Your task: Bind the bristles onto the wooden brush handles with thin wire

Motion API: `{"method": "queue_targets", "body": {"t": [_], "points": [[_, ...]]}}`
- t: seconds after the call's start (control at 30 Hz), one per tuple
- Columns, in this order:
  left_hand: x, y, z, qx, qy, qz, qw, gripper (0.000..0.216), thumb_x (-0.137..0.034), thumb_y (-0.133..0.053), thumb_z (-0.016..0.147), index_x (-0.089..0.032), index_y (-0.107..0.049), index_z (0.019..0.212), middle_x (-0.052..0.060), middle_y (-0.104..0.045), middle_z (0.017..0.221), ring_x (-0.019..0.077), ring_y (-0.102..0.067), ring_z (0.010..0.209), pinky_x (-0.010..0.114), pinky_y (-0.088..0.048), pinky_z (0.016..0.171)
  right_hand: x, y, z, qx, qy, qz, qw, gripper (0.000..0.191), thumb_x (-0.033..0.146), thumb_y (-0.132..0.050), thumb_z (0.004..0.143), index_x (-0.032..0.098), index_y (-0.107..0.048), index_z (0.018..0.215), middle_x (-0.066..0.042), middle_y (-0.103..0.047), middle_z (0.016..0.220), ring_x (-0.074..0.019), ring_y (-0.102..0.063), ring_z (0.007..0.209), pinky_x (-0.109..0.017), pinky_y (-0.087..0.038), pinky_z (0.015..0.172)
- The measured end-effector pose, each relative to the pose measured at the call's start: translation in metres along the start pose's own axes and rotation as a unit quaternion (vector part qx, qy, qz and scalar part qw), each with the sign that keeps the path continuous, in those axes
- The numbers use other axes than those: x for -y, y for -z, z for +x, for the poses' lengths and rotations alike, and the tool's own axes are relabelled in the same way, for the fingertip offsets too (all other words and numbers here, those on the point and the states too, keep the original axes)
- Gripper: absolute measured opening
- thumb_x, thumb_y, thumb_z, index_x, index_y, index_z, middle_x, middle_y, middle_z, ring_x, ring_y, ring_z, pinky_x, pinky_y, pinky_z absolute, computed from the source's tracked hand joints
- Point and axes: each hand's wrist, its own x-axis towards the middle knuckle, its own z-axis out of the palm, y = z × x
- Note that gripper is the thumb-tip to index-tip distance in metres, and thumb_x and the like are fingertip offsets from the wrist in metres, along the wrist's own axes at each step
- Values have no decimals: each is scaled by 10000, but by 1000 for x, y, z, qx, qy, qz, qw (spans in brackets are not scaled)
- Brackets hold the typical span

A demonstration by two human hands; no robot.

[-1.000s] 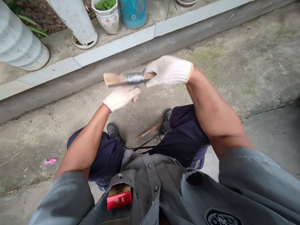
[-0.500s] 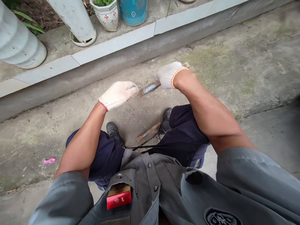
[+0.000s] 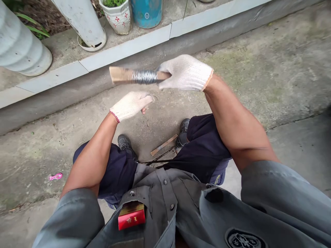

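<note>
My right hand [image 3: 186, 72], in a white knit glove, is closed around one end of a flat wooden stick [image 3: 120, 75]. Silvery wire [image 3: 144, 76] is wound in a thick band about the stick's middle. Below and to the left, my left hand [image 3: 131, 105], gloved too, is closed in a pinch. A thin curved bit of wire seems to stick out at its fingertips; the run between the hands is too fine to make out. On the ground between my shoes lies a second wooden stick [image 3: 169, 140] with some wire around it.
Beside that second stick is a thin dark tool [image 3: 160, 156], partly hidden by my clothes. A tiled ledge [image 3: 124, 51] crosses ahead, bearing a white flowered pot [image 3: 119, 19], a blue container [image 3: 147, 13] and white columns. A pink object [image 3: 56, 176] lies on the concrete at left.
My right hand has turned and lifted the wire-wound stick, swinging its free end up and left above my left hand. My left hand has stayed almost in place.
</note>
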Motion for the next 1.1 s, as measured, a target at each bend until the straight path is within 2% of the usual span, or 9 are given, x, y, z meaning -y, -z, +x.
{"method": "queue_targets", "body": {"t": [0.17, 0.27, 0.37, 0.43, 0.53, 0.6, 0.73, 0.97, 1.1], "points": [[-6, -11, 3, 68, -15, -23, 997, 373, -395, -459, 1015, -186, -761, 1083, 11, -728, 734, 179, -674, 740, 281, -478, 718, -12, -14, 15, -37, -158, -90, 983, 328, 340, -511, 969, 210, -729, 1176, -140, -718, 994, -253, -612, 881, -355, -413, 755], [-3, -9, 4, 87, -11, -5, 996, 352, -398, -485, 999, -195, -773, 1017, 7, -720, 716, 181, -660, 711, 286, -464, 695, -13, -22, 19, 41, -191, -145, 970, 295, 271, -556, 964, 123, -740, 1141, -197, -717, 1006, -269, -633, 949, -378, -437, 830], [4, 4, 4, 37, 7, 35, 999, 334, -377, -500, 982, -200, -781, 955, 11, -696, 690, 189, -635, 676, 298, -432, 659, -10, -26, 15, 137, -197, -166, 956, 222, 211, -629, 925, 83, -749, 1061, -192, -706, 915, -272, -640, 950, -381, -416, 832], [8, 14, 4, -6, 11, 72, 997, 325, -353, -504, 968, -198, -783, 908, 19, -674, 673, 198, -621, 676, 307, -417, 657, -9, -28, 9, 197, -153, -149, 957, 142, 192, -684, 875, 96, -747, 960, -137, -678, 793, -238, -622, 875, -357, -386, 783], [12, 23, 4, -34, 12, 107, 994, 324, -340, -508, 953, -196, -784, 864, 25, -652, 662, 207, -612, 687, 319, -416, 672, -11, -26, -2, 287, -9, -67, 956, 72, 196, -719, 815, 128, -709, 835, -28, -595, 656, -140, -514, 697, -320, -322, 690], [14, 23, 4, -36, 12, 99, 994, 327, -346, -504, 954, -200, -791, 896, 23, -658, 675, 207, -617, 701, 320, -426, 681, -11, -20, -7, 300, 70, -10, 951, 120, 268, -709, 833, 151, -685, 820, 11, -573, 657, -113, -456, 654, -303, -297, 658], [14, 14, 4, -8, 7, 38, 999, 335, -412, -528, 962, -188, -776, 948, 31, -706, 764, 199, -633, 732, 314, -454, 687, -5, -4, -11, 225, 86, 27, 970, 215, 413, -679, 860, 199, -689, 879, 25, -581, 716, -127, -469, 673, -293, -307, 644], [0, -3, 0, 3, 9, 1, 1000, 399, -473, -477, 1013, -190, -753, 963, 29, -708, 728, 180, -638, 687, 297, -466, 675, -6, -6, 5, -11, -52, -31, 998, 272, 442, -586, 896, 237, -723, 1012, -50, -654, 825, -184, -524, 703, -320, -343, 652], [-6, -12, 4, 43, 5, 2, 999, 357, -411, -477, 998, -194, -760, 1023, 13, -716, 725, 180, -652, 710, 293, -466, 699, -12, -20, 16, -19, -153, -104, 983, 309, 323, -514, 949, 238, -740, 1143, -118, -724, 956, -226, -601, 842, -356, -412, 759]]}}
